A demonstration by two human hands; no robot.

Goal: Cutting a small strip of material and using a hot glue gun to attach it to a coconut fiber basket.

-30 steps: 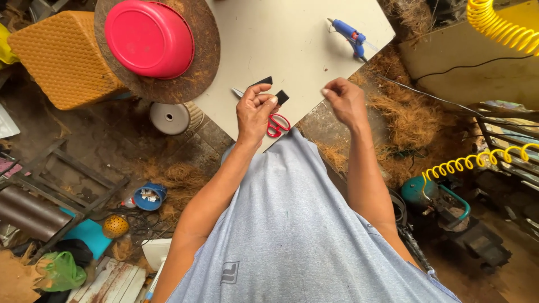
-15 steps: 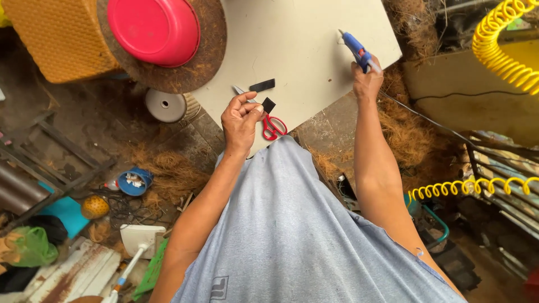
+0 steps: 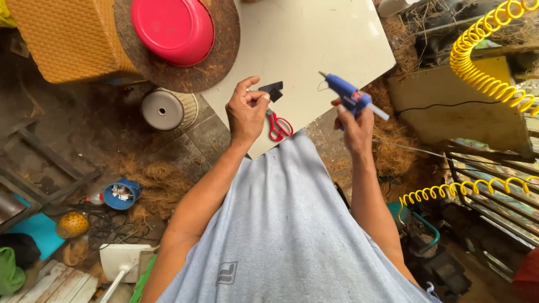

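Head view, looking straight down my grey shirt front: my left hand (image 3: 247,112) is raised over the near edge of the pale board (image 3: 314,45), thumb and forefinger pinched tight on a small black piece (image 3: 272,90), the other fingers curled loosely behind; I hold it by one end, so most of it sticks out free toward the other hand, with bare surface left open. My right hand (image 3: 353,120) is wrapped around the grip of the blue glue gun (image 3: 345,92), fingers closed on the handle; whether a finger rests on the trigger I cannot tell. Its nozzle points up and to the left, toward the black piece, near it but not touching; the pale glue stick juts out at the back, clear of my wrist. Both hands hang above the board rather than resting on it, which keeps the piece and the nozzle level with each other. The red-handled scissors (image 3: 279,126) lie flat on the board just below my left hand, within easy reach, blades partly hidden by it. Farther up, a pink bowl (image 3: 173,28) sits on a round brown mat (image 3: 219,62), beside a woven orange basket (image 3: 67,39), all well apart from my hands.
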